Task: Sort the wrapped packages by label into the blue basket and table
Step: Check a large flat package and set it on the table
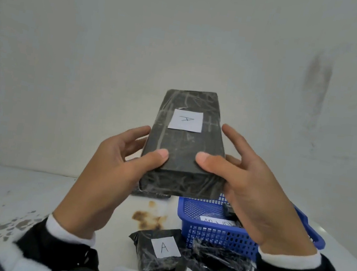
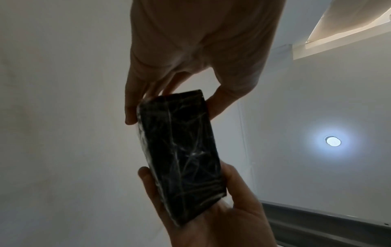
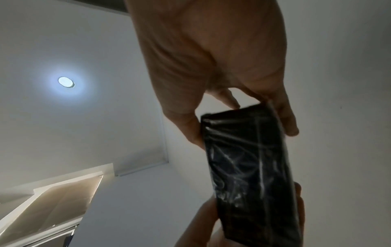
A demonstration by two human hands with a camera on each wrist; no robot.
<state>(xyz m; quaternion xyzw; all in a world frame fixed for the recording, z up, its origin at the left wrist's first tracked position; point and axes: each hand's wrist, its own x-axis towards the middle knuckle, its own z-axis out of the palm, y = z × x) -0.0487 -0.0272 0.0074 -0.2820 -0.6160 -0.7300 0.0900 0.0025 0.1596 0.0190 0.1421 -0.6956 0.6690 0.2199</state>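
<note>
The white surface (image 1: 39, 191) is speckled with grey chipped patches toward its left side, and a brown rusty stain (image 1: 148, 217) marks its middle. A blue mesh basket (image 1: 216, 232) stands on it to the right of the stain. In front of the stain lies a black wrapped package (image 1: 156, 256) bearing a white label marked A, and just beside it, against the basket's front wall, a crumpled black wrapped bundle (image 1: 219, 260). Another dark package (image 1: 151, 194) lies farther back, mostly hidden.
</note>
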